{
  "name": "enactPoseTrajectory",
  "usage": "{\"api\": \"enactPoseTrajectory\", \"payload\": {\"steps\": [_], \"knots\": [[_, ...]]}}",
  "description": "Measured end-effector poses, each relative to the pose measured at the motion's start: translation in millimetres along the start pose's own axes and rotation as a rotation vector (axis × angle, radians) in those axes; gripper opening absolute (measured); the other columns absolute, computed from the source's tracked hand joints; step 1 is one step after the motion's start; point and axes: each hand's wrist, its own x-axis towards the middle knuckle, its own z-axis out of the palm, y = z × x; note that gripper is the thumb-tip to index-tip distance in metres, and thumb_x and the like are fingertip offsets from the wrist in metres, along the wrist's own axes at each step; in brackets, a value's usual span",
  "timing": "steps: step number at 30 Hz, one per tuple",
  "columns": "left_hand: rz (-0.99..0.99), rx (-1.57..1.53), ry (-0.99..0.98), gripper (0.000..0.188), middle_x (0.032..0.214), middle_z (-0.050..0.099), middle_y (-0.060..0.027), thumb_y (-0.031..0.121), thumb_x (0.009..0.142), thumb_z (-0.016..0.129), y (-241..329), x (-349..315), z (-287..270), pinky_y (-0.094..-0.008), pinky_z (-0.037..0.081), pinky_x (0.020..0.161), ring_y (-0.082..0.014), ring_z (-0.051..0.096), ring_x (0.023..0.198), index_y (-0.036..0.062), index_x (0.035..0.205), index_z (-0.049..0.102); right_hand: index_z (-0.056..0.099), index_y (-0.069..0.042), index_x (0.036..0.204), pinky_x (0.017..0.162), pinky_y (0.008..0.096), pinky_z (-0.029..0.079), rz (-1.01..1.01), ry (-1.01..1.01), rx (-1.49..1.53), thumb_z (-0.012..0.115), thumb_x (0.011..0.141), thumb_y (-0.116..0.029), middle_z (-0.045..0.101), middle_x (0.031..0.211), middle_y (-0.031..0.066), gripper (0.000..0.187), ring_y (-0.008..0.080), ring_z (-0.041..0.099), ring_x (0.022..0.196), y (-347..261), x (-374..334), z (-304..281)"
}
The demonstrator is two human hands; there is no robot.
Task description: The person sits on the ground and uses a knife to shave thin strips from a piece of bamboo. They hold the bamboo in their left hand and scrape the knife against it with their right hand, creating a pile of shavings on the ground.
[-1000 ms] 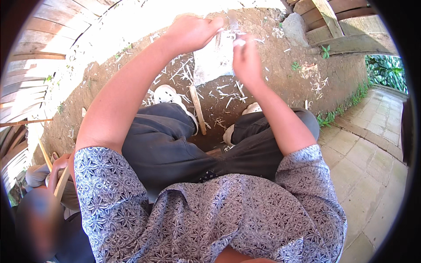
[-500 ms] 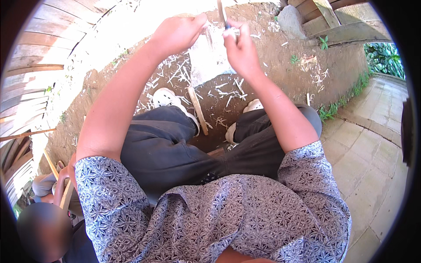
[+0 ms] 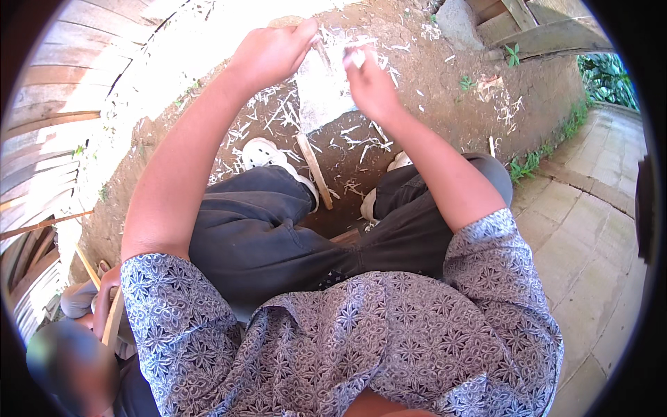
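Note:
My left hand (image 3: 274, 54) is raised at the top of the view with its fingers closed in a pinch; glare hides what they hold. To its right, my right hand (image 3: 372, 80) is also closed. Half a second ago a knife showed in this hand; now its blade is lost in brightness and blur. Beneath both hands lies a pale flat slab (image 3: 321, 108), with thin pale wood shavings (image 3: 281, 111) scattered about it. A narrow wooden stick (image 3: 315, 170) leans between my white shoes (image 3: 264, 154), nearer to the left one.
Wooden planks (image 3: 69, 76) line the left side. Another person (image 3: 104, 299) sits at the lower left beside long wooden strips. A stone (image 3: 458, 24) and boards (image 3: 556, 48) stand at the upper right. Paving (image 3: 583, 229) runs along the right, edged with grass.
My right hand has dropped slightly and shifted left, and the knife blade has gone from sight. My left hand has moved a little left. The other person's arm has shifted slightly.

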Motion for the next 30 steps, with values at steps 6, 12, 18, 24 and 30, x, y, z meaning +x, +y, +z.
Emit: {"api": "enactPoseTrajectory", "payload": {"steps": [6, 12, 18, 24, 30], "knots": [[0.028, 0.02, -0.091, 0.017, 0.083, 0.07, -0.0185, 0.025, 0.105, 0.052, -7.0, -5.1, -4.1, -0.0502, 0.053, 0.064, -0.0412, 0.067, 0.074, 0.0088, 0.109, 0.049, 0.05, -0.01, 0.136, 0.064, 0.04, 0.05, -0.004, 0.001, 0.194, 0.054, 0.105, -0.034, 0.066, 0.074, 0.0131, 0.039, 0.0293, 0.066, 0.065, -36.3, 13.9, -17.7], [0.075, 0.013, -0.103, 0.016, 0.083, 0.069, -0.0194, 0.024, 0.106, 0.05, -9.5, -3.9, -9.3, -0.0516, 0.052, 0.066, -0.0422, 0.066, 0.077, 0.0088, 0.107, 0.047, 0.049, -0.011, 0.134, 0.063, 0.0433, 0.05, 0.008, 0.008, -0.046, 0.05, 0.106, -0.031, 0.066, 0.071, 0.0128, 0.035, 0.0318, 0.066, 0.063, 16.2, -12.0, 3.7], [0.022, 0.026, -0.149, 0.014, 0.083, 0.069, -0.0189, 0.022, 0.105, 0.051, -7.1, -10.2, -18.0, -0.0514, 0.052, 0.066, -0.0419, 0.067, 0.076, 0.0089, 0.109, 0.047, 0.048, -0.009, 0.132, 0.068, 0.0489, 0.053, -0.096, 0.144, 0.193, 0.049, 0.106, -0.03, 0.07, 0.076, 0.02, 0.033, 0.0392, 0.072, 0.076, -83.0, -2.6, -24.3], [0.045, 0.06, -0.14, 0.013, 0.086, 0.071, -0.0169, 0.022, 0.103, 0.051, -2.8, 4.8, -7.5, -0.0501, 0.055, 0.068, -0.0398, 0.07, 0.079, 0.01, 0.108, 0.047, 0.048, -0.011, 0.136, 0.077, 0.0478, 0.052, 0.103, -0.093, -0.22, 0.047, 0.107, -0.031, 0.071, 0.087, 0.0194, 0.035, 0.038, 0.07, 0.081, 34.0, 1.1, 4.6], [0.069, 0.013, -0.114, 0.015, 0.082, 0.069, -0.0181, 0.021, 0.104, 0.053, -2.4, -4.3, -9.6, -0.0498, 0.052, 0.063, -0.0408, 0.067, 0.072, 0.0086, 0.109, 0.047, 0.054, -0.007, 0.134, 0.072, 0.0399, 0.053, -0.022, 0.207, 0.261, 0.06, 0.099, -0.035, 0.069, 0.08, 0.0138, 0.046, 0.0228, 0.068, 0.075, -26.5, 29.0, -9.8]]}}
